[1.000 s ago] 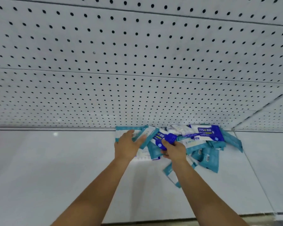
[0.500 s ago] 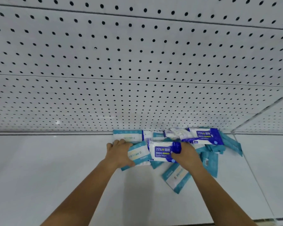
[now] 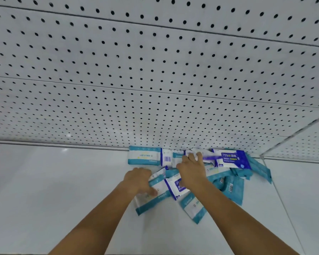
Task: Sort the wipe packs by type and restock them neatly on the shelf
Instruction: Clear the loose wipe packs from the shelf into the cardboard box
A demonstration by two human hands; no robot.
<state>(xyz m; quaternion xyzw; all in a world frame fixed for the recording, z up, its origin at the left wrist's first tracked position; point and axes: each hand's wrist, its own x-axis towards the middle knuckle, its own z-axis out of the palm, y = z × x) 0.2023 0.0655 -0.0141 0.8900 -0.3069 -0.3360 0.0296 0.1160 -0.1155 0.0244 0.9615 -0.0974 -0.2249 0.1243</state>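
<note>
Several flat, glossy rectangular wipe packs (image 3: 226, 183) lay jumbled on the smooth white shelf (image 3: 63, 190) against its perforated back panel (image 3: 155, 80). The left hand (image 3: 138, 179) pinched a teal-edged pack (image 3: 151, 201), thumb on top. The right hand (image 3: 191, 173) was stretched over a blue-edged pack (image 3: 175, 188), hiding part of it; whether its fingers grasped anything could not be told.

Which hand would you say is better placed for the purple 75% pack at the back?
Right: the right hand is near the purple pack; the left hand holds a teal pack, farther off.
</note>
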